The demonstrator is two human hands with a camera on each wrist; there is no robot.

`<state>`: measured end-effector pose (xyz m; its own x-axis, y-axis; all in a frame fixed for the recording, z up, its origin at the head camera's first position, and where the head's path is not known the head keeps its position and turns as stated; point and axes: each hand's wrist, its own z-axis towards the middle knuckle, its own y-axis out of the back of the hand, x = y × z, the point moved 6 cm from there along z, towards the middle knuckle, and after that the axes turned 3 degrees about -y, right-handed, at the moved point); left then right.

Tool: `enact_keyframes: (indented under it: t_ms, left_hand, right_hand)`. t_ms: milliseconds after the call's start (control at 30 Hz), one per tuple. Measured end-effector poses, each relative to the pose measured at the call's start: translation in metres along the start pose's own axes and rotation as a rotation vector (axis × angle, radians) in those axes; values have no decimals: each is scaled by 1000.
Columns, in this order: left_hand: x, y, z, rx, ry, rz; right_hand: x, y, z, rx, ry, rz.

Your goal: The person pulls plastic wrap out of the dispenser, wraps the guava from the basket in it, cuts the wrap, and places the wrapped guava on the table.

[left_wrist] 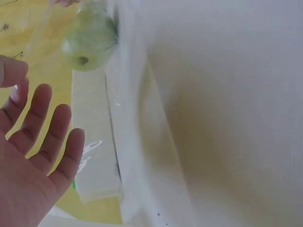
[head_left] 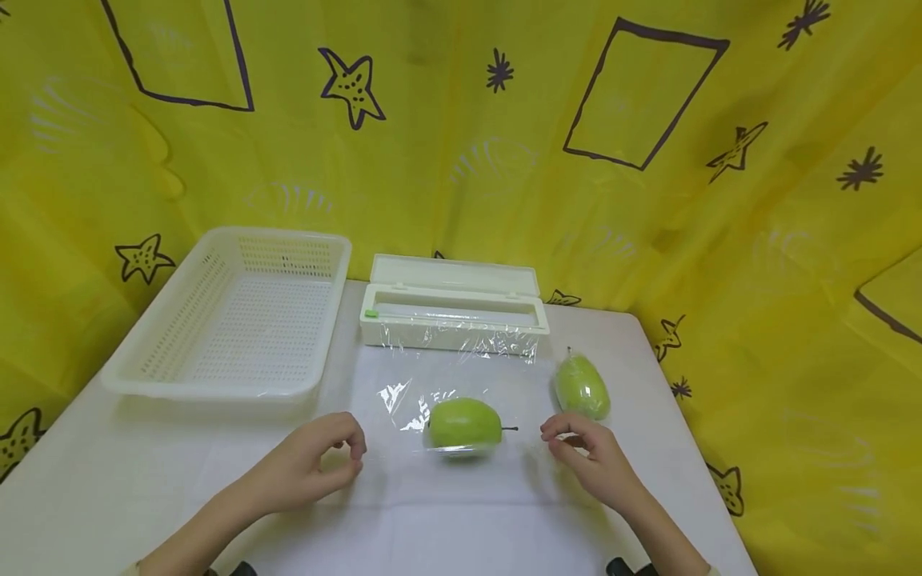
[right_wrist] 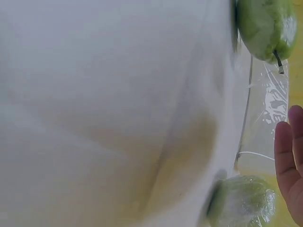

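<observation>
A green pear (head_left: 464, 422) lies on the white table between my hands, its stem pointing right. Clear cling film (head_left: 403, 400) stretches from the dispenser box (head_left: 454, 336) over the pear. My left hand (head_left: 317, 460) pinches the film's near edge between thumb and index finger; in the left wrist view the other fingers (left_wrist: 59, 127) are spread. At the other side my right hand (head_left: 594, 460) appears to pinch the film too, though its thumb is out of the right wrist view. Beyond the right hand rests a second pear (head_left: 582, 388), wrapped in film.
At the back left stands a white perforated basket (head_left: 223, 392). The dispenser's lid (head_left: 454, 274) is raised, with a green slider (head_left: 370, 314) at its left end. A yellow patterned curtain (head_left: 432, 160) hangs behind the table (head_left: 446, 536).
</observation>
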<state>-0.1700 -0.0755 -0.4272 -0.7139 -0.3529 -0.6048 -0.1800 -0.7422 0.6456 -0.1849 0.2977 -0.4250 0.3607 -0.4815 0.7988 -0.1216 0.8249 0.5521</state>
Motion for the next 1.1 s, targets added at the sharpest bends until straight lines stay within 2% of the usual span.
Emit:
enact_keyframes:
  t_ms: [67,200,267,433,533,600,733,967,1100]
  left_hand:
    - [6,-1,2,-32,38,-51]
    - [16,-2,6,-97,124,-123]
    - [22,-3,6,-114,167,-157]
    - [33,-8,6,-113,244,-224]
    - [39,-11,6,-106,284,-243]
    - [42,-12,7,-97,304,-253]
    - [46,-15,7,-63,338,-260]
    - [46,-14,5,-70,370,-243]
    - [47,-16,2,-54,382,-201]
  right_hand:
    - [-5,-1,8,27,-45,56]
    - [-17,-10,25,127,-143,223]
    - [-22,-15,33,183,-167,295]
    - [-25,-31,51,354,-81,443]
    - [-28,-41,57,449,-94,518]
    - [-31,-44,60,475,-107,538]
    - [-33,-48,66,477,-103,550]
    - [-37,-50,76,367,-118,414]
    - [-40,-53,79,310,-139,393]
